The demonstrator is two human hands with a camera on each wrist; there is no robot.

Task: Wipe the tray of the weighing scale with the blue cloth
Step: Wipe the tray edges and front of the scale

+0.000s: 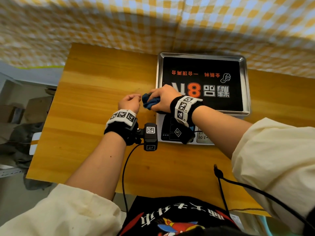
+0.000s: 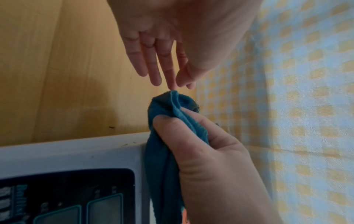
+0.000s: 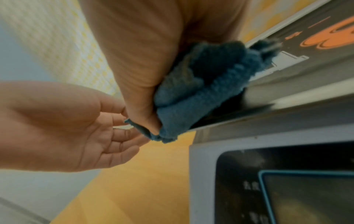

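Note:
The weighing scale's steel tray (image 1: 245,86) carries a black sticker with orange and white print and sits on the white scale body (image 1: 160,126). My right hand (image 1: 162,97) grips the bunched blue cloth (image 1: 150,102) at the tray's near-left corner; the cloth (image 3: 201,91) hangs over the tray's edge (image 3: 287,97). My left hand (image 1: 129,103) hovers just left of the cloth with its fingers (image 2: 153,71) relaxed and holding nothing; its fingertips sit close to the cloth's end (image 2: 172,103).
The scale stands on a yellow wooden table (image 1: 95,92), whose far side meets a yellow-and-white checked cloth (image 1: 153,23). The scale's dark display panel (image 1: 172,130) faces me. Black cables (image 1: 126,167) run from my wrist cameras over the table's front. Boxes and clutter (image 1: 25,116) lie left of the table.

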